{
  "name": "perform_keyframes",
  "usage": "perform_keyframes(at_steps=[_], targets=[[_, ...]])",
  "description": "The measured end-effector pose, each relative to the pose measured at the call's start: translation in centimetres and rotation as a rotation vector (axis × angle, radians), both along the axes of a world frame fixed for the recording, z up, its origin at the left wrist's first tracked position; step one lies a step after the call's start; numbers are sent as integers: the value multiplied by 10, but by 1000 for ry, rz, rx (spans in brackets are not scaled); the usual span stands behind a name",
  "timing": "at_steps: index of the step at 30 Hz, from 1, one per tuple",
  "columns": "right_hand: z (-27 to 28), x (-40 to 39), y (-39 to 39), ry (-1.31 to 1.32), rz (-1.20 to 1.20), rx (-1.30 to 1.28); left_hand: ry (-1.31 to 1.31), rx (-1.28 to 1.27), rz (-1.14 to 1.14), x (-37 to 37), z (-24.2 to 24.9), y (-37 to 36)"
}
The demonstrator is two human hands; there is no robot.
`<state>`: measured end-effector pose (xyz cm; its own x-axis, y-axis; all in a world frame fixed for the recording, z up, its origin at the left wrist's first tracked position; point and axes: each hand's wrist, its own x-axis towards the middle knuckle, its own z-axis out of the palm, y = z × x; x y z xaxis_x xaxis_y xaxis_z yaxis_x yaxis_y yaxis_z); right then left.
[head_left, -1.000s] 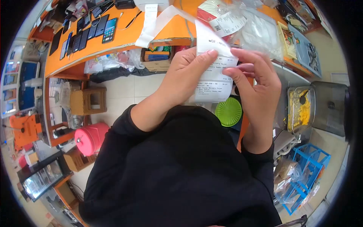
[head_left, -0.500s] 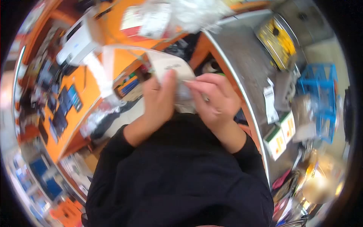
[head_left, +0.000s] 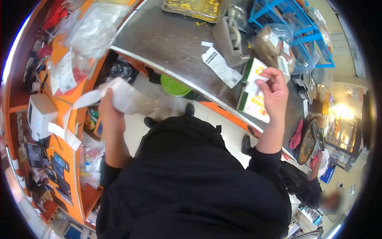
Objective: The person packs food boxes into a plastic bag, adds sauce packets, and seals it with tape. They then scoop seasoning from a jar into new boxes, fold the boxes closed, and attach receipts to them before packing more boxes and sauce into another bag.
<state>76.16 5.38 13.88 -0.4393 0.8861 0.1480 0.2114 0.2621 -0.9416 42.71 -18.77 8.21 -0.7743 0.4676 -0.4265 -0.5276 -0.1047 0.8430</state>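
The right hand (head_left: 274,93), which was up at the long white paper strip (head_left: 124,95) a moment ago, is now well apart from it, over the white-and-green boxes with orange lettering (head_left: 254,104). The left hand (head_left: 112,119) now has the strip alone, out to the left.

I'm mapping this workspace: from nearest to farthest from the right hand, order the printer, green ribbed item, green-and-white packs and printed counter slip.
1. Green-and-white packs, by the right hand
2. Printed slip, left of them
3. Green ribbed item, beyond the counter
4. Printer, far left
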Motion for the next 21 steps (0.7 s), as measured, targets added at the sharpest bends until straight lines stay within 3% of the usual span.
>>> perform_keyframes(at_steps=[4,8,13,21], targets=[[-76,125,65,-54,-225,19,24,-44,69,17,7,25],[-152,182,67,165,-313,-126,86,-79,82,9,-22,33],[-147,170,41,244,-310,-215,165,-127,51,20,-13,52],[-154,134,10,53,-278,-159,201,-79,35,40,-5,85]])
